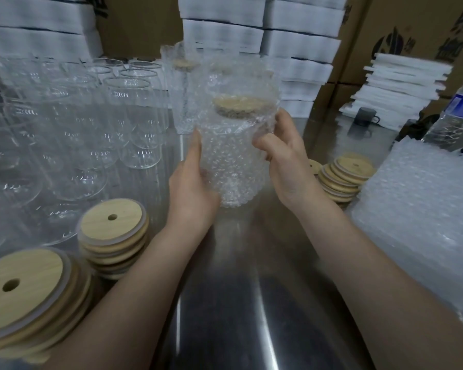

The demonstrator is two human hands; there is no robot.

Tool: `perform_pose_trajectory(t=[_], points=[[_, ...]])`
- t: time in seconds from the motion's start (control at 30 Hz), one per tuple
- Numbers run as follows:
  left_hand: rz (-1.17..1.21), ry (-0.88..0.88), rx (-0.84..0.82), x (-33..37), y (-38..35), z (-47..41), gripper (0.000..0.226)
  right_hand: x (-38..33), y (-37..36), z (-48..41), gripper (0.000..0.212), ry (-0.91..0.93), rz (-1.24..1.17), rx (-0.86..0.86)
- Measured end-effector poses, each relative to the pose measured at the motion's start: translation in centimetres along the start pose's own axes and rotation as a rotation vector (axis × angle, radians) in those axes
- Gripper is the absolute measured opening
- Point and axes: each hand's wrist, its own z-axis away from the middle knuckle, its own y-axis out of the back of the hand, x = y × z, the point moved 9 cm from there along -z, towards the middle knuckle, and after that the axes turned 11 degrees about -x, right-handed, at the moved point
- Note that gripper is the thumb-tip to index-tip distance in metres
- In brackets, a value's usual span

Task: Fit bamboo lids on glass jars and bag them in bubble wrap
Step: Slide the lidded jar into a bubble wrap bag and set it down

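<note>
A glass jar with a bamboo lid (237, 106) sits inside a bubble wrap bag (231, 156), held up over the steel table (238, 303). My left hand (191, 182) cups the bag's lower left side. My right hand (284, 156) grips its right side near the lid. The bag's open top stands above the lid. Another bagged, lidded jar (182, 92) stands just behind. Stacks of bamboo lids lie at front left (24, 292), left of my forearm (112, 236) and at right (342, 180).
Many bare glass jars (91, 124) crowd the table's left half. A pile of bubble wrap bags (422, 222) lies at right. Behind are white foam stacks (396, 89), cardboard boxes, a water bottle (457, 113) and a small dark cup (365, 117).
</note>
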Motion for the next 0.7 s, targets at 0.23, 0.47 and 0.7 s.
perform_pose_trajectory(t=[0.23,0.47,0.7], points=[[0.396,0.076,0.116,0.2,1.2,-0.2,0.065,0.2,0.9,-0.4,0.040,-0.025,-0.232,0.065],[0.648,-0.073,0.070,2.8,1.6,0.1,0.061,-0.5,0.7,-0.3,0.023,0.004,-0.265,0.033],[0.701,-0.157,0.236,2.9,3.9,0.1,0.012,-1.3,0.3,0.0,0.014,0.052,-0.290,0.029]])
